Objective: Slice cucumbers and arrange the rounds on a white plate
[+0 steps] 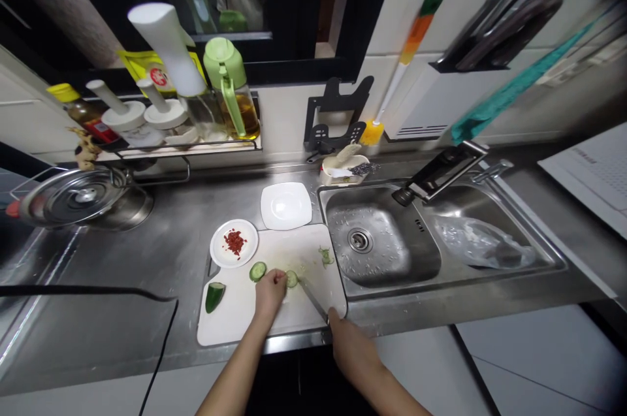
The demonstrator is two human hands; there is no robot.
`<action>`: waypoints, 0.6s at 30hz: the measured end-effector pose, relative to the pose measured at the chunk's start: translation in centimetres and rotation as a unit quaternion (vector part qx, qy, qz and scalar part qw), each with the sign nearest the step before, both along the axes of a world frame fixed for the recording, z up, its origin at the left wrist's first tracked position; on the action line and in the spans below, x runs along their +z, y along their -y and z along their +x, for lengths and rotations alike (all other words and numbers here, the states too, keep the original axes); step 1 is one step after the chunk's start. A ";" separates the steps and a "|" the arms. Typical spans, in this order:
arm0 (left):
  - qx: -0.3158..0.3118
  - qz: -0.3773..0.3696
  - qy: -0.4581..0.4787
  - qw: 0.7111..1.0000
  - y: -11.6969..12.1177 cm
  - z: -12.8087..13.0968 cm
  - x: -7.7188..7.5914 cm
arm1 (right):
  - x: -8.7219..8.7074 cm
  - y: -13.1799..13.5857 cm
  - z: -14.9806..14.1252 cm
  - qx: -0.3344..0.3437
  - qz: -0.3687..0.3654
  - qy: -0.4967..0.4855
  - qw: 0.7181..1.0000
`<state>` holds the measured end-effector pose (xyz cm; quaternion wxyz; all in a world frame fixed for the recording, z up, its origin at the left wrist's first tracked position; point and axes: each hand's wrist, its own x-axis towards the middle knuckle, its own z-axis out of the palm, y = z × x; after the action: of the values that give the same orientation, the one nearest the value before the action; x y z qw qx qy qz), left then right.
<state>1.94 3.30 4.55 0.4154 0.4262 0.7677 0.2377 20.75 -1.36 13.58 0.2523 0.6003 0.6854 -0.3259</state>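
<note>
On the white cutting board (245,318) my left hand (269,295) presses its curled fingers on a small cucumber piece (292,279). My right hand (350,347) grips a knife (313,302) by the handle, its blade angled up to the left with the tip beside that piece. A cut cucumber slice (257,271) lies just left of my left hand. A dark green cucumber end (214,296) rests at the board's left edge. Green scraps (326,256) lie near the board's right side.
A round plate with chopped red chili (234,243) and a square white plate (285,205) sit behind the board. A steel sink (392,246) with a faucet (441,171) lies to the right. A pot lid (73,197) and a rack of bottles (161,109) stand left.
</note>
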 end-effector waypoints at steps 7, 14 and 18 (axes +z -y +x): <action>-0.002 0.013 -0.056 0.998 0.4 0.5 -0.3 | 0.6 -0.8 -2.0 0.008 0.002 -0.004 1.000; -0.018 0.020 -0.083 0.996 0.6 0.7 -0.5 | 0.9 -1.0 -3.0 0.010 0.006 -0.001 1.000; -0.020 0.026 -0.089 0.995 0.6 0.7 -0.3 | 0.6 -0.9 -3.3 0.011 0.015 -0.010 1.000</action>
<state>2.60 2.67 4.22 0.3388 0.4718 0.7864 0.2101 17.48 -0.49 14.20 0.2394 0.5934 0.6993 -0.3187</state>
